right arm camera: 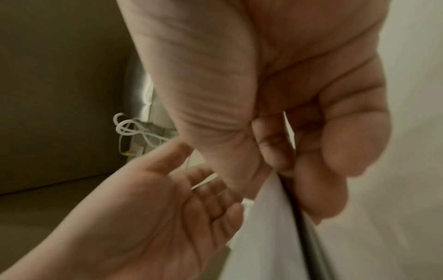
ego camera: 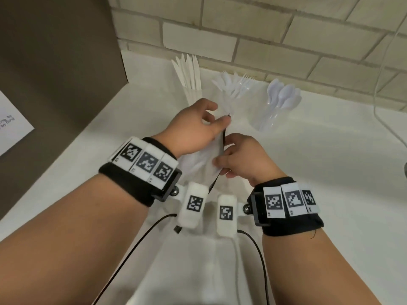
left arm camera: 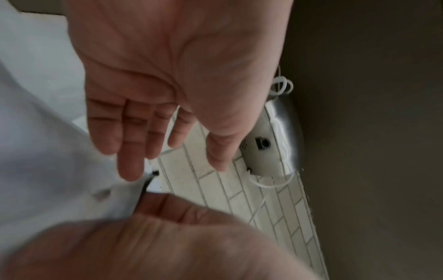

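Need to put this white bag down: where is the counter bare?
Bare counter lies left of the knives, up to the brown panel, and right of the spoons, short of the white cable. Crowded: the cutlery row along the tiled wall.

White soft bag, creased, with a black strip along one edge. It is up off the worktop, long axis pointing away, strip side right. Right hand pinches the strip edge; left hand lies flat against the other side.
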The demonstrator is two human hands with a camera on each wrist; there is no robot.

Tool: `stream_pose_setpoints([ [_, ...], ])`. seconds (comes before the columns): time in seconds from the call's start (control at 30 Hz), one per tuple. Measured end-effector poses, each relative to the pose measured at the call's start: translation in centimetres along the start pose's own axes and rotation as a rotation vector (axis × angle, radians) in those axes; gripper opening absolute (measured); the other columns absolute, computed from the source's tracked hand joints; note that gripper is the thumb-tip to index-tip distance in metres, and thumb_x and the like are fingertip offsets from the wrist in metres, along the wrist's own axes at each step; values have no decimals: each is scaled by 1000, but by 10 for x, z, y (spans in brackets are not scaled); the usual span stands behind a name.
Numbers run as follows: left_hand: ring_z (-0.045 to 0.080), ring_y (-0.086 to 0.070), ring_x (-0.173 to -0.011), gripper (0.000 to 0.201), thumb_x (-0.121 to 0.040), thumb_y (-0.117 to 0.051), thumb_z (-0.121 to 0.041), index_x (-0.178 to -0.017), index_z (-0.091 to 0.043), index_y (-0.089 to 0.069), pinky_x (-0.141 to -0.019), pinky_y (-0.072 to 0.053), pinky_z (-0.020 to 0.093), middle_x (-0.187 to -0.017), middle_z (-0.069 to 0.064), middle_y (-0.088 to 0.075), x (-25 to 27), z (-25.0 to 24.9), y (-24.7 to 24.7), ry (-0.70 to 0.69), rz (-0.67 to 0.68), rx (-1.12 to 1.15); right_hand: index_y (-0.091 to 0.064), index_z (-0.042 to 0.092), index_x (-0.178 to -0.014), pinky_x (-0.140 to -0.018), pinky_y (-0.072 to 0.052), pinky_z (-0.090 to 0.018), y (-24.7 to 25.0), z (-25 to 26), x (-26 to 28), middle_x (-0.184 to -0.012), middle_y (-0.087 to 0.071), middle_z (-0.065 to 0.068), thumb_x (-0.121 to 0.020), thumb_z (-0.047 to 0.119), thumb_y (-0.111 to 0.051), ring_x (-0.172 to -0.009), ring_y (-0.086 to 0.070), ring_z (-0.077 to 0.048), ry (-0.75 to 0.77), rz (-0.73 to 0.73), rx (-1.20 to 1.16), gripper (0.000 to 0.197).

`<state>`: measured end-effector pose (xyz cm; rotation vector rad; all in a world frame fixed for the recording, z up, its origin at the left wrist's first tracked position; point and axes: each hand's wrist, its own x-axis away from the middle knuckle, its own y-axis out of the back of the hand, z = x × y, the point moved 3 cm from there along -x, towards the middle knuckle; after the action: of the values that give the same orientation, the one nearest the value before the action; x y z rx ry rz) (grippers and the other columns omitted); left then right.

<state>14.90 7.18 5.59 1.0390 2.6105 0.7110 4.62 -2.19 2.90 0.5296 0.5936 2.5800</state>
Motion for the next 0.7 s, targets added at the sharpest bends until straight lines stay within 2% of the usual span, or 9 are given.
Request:
stream_pose_setpoints([
  [0.07,5,-62,-86,49,-79,-64,-54,-117,-27,-48,-75,-45,19,-96,-11,-62,-8,-2,-7,41,46,-53,-58,10,-106,-51,-53,-26,-5,6,6,-74,-71,-8,-77,4,-73,-53,-65,-14,49,70,32,34],
  [0.17,11,-61,-86,31,-82,-66,-31,-110,-22,-56,-68,-40,20,-83,-12,-60,-17,0,-9,21,30,-214,-63,17,-104,-56,-51,-23,-2,6,11,-78,-71,1,-82,12,-73,-61,-67,-12,79,179,47,25],
  [0.27,13,-56,-86,21,-86,-59,-18,-106,-17,-64,-74,-41,23,-79,-12,-53,-20,4,-10,-2,89,-313,-63,16,-95,-54,-49,-25,22,-2,0,-78,-64,1,-87,-2,-60,-60,-65,-17,87,-55,15,20],
  [0.33,11,-54,-84,19,-88,-55,-14,-104,-17,-65,-71,-41,20,-79,-14,-53,-19,4,-13,-44,132,-315,-60,17,-108,-56,-49,-25,32,-4,-8,-95,-62,3,-86,-3,-60,-65,-68,-22,108,-196,20,30],
  [0.4,9,-53,-79,20,-90,-52,-11,-104,-17,-65,-64,-39,15,-77,-17,-52,-18,1,-14,-97,149,-313,-59,19,-117,-57,-51,-25,31,-3,-13,-109,-61,5,-88,3,-62,-69,-70,-21,142,-208,0,33],
  [0.43,9,-52,-77,19,-90,-52,-11,-104,-17,-64,-62,-38,15,-77,-17,-52,-18,-1,-14,-110,144,-310,-62,16,-111,-58,-54,-28,29,-2,-15,-106,-64,2,-89,5,-62,-67,-70,-18,151,-210,-29,25],
  [0.5,10,-53,-75,15,-90,-56,-15,-103,-18,-63,-62,-39,17,-77,-15,-52,-17,-5,-13,-120,112,-289,-63,12,-92,-59,-55,-30,27,1,-16,-84,-68,-3,-90,5,-60,-59,-67,-11,157,-236,-81,8],
  [0.6,1,-53,-68,16,-82,-71,-27,-95,-20,-65,-62,-39,12,-76,-14,-57,-16,-14,-11,-146,82,-243,-58,17,-77,-56,-54,-27,27,7,-15,-67,-65,-1,-89,3,-60,-49,-62,-3,186,-268,-71,19],
  [0.7,-1,-51,-64,12,-80,-73,-30,-84,-19,-68,-58,-36,10,-70,-15,-57,-14,-26,-3,-191,32,-289,-57,21,-73,-60,-53,-27,36,14,-9,-68,-66,1,-89,7,-62,-51,-63,-4,249,-341,-6,22],
])
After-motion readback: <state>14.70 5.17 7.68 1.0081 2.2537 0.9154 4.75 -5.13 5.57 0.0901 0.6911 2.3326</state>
